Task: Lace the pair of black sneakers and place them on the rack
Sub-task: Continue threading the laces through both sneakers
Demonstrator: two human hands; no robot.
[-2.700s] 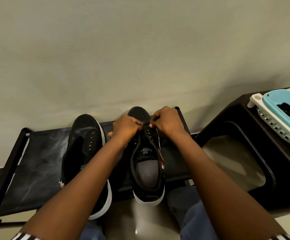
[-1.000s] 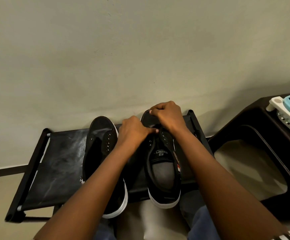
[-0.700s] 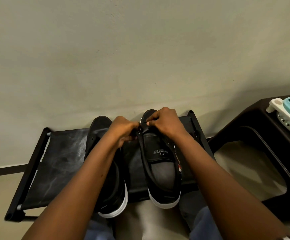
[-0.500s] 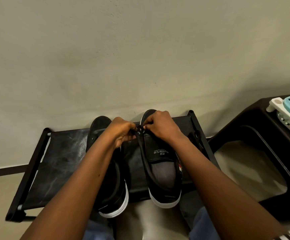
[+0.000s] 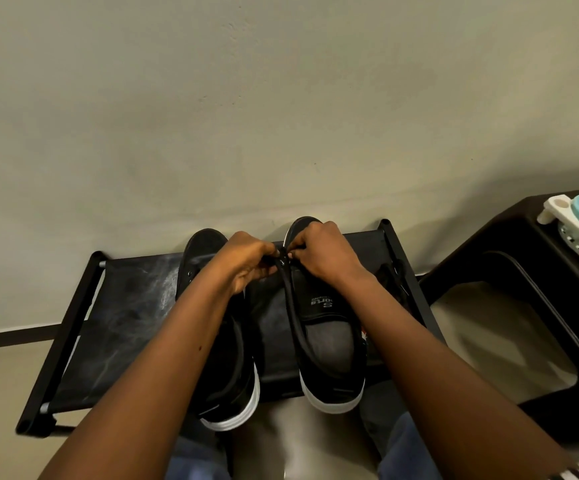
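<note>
Apparently both hands (image 5: pixel 290 259) pinching right sneaker (image 5: pixel 328 327) eyelet.

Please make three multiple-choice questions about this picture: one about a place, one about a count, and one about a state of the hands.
1. On what do the two sneakers rest?
A. black rack
B. dark stool
C. bare floor

2. How many black sneakers are visible?
A. one
B. two
C. three

3. What are the hands doing?
A. hanging idle
B. pinching the lace at the right sneaker
C. lifting the basket

Answers:
1 A: left sneaker and right sneaker lie on the rack.
2 B: only these two show.
3 B: left hand and right hand meet on the lace.
</note>
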